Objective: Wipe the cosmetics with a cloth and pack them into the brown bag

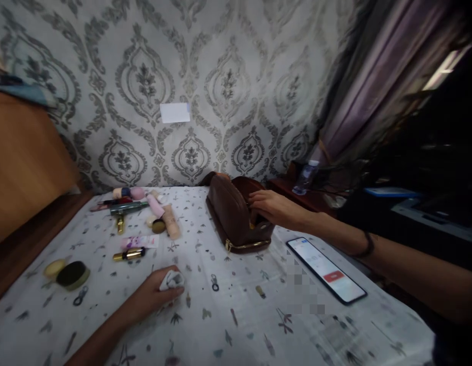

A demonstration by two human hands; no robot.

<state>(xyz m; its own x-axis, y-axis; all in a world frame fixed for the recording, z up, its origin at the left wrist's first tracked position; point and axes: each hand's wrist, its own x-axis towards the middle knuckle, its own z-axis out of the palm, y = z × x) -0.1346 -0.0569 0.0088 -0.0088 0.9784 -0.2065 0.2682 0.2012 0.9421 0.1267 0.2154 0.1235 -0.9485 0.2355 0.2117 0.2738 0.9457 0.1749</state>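
My left hand is closed around a crumpled white cloth or tissue, low over the patterned tablecloth. On the right, my right hand is at the open top of a brown bag with a gold zipper. Its fingers bend over the bag's edge and appear to grip it; the thumb and the inside of the bag are mostly hidden. Left of the bag lie a beige tube, a pink-and-white tube and a gold-and-black lipstick. A round dark compact rests farther left.
A phone with a lit screen lies near the table's right edge. Several more cosmetics, among them a green tube, are clustered at the back left. A plastic bottle stands beyond the bag. A wooden panel borders the left side.
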